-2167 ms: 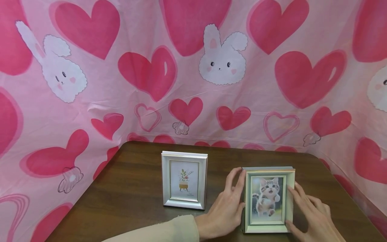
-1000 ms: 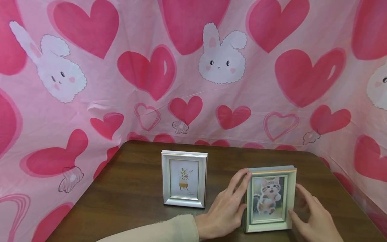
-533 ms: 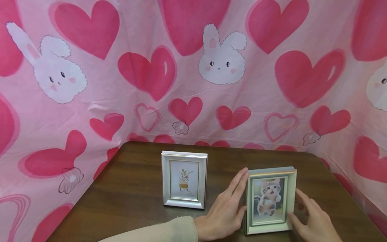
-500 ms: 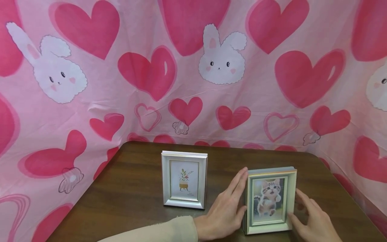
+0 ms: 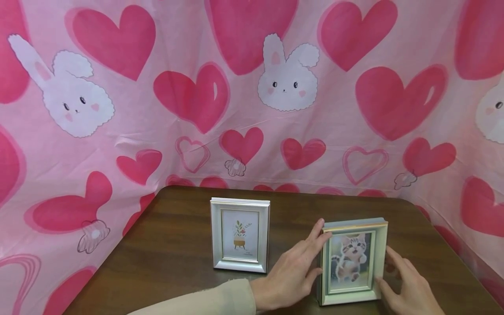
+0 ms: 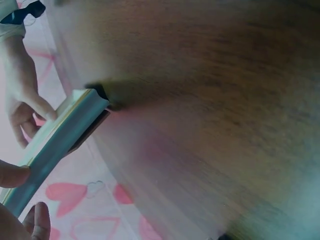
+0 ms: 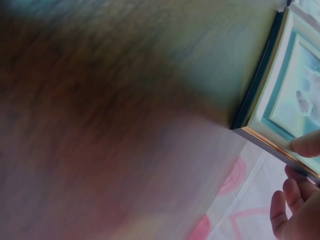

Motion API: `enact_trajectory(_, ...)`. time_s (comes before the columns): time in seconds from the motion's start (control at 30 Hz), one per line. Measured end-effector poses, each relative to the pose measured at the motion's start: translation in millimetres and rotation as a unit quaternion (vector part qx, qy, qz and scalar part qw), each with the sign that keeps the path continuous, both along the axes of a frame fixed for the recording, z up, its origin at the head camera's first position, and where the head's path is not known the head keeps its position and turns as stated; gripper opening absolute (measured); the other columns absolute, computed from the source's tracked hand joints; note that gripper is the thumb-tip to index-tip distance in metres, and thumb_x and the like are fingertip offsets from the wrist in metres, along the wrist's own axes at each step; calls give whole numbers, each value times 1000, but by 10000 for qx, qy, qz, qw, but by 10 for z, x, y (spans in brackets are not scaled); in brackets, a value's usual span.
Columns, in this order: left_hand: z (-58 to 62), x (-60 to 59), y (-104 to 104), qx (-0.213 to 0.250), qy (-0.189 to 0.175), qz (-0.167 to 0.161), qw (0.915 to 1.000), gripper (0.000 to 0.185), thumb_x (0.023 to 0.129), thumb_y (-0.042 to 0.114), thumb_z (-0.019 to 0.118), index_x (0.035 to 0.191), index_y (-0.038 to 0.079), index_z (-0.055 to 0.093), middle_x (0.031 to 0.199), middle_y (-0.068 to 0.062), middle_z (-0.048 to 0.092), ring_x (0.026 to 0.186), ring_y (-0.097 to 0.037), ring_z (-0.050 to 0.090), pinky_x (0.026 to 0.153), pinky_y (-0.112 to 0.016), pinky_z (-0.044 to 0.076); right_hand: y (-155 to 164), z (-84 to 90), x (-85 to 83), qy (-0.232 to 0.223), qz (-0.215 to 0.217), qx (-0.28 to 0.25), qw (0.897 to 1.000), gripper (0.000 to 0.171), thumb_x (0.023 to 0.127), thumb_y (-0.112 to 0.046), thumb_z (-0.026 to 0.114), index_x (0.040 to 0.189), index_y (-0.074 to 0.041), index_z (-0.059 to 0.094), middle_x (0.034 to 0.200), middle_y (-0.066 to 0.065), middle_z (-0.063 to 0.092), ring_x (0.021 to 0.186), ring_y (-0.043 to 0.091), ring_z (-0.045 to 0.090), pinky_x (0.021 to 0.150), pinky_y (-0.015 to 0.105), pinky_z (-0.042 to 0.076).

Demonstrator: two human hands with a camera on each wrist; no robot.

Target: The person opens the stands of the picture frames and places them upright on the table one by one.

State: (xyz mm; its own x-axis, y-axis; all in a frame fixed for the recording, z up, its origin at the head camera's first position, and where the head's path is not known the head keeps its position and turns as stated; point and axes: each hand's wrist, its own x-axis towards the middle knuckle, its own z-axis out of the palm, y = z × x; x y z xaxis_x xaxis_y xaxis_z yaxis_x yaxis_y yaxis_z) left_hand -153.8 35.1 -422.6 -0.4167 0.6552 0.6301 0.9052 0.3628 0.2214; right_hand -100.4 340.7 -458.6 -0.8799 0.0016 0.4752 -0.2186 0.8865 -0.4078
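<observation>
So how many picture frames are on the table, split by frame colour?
Silver frame with the plant print: 1
Pale green frame with the kitten photo: 1, between the left hand and right hand
Total: 2

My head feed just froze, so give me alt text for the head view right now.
Both hands steady an upright kitten photo frame on a dark wooden table: the left hand lies flat against its left edge, the right hand touches its right edge. A silver plant-print frame stands to its left, before a pink heart-and-bunny cloth.
</observation>
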Motion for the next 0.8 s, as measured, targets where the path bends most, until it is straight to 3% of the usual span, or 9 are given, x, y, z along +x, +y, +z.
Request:
enact_trajectory(0.27,0,13,-3,-379,428,247,9981,97,91,16,84,166,9,24,176,-8,4,160,-25,16,116,-40,34,2,6,6,-66,9,119,9999,89,66,-3,97,142,10,50,93,3,57,81,3,47,60,25,46)
enact_trajectory(0.47,1,20,2,-500,411,269,9975,97,92,18,84,166,11,23,176,-6,2,161,-25,7,122,-45,26,9,21,0,-171,0,231,9996,93,66,-5,97,144,11,48,94,3,57,82,7,47,61,25,46)
enact_trajectory(0.8,17,48,-2,-795,766,429,9930,102,91,24,84,167,8,18,176,-10,0,161,-27,3,123,-50,24,37,-22,1,352,215,255,9988,95,61,-1,97,142,12,50,90,0,55,81,4,46,59,25,44)
